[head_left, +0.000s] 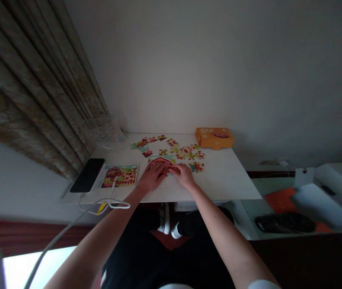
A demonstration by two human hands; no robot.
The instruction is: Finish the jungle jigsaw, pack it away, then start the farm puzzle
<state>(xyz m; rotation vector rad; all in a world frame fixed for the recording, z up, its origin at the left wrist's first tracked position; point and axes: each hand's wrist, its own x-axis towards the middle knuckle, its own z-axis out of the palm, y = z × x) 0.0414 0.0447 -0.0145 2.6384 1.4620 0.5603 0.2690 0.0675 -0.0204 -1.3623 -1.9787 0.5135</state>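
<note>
A partly joined jigsaw puzzle with a red barn lies on the white table in front of me. Across its lower left part my left hand rests with fingers stretched out, hiding some of the picture. My right hand is at the puzzle's right side, its fingers pinched on a small reddish puzzle piece. Loose puzzle pieces are scattered behind and to the right of the barn. More pieces lie at the back left.
An orange box stands at the back right of the table. To my left are a printed farm picture, a black phone and a white cable. Clear crinkled plastic sits by the curtain.
</note>
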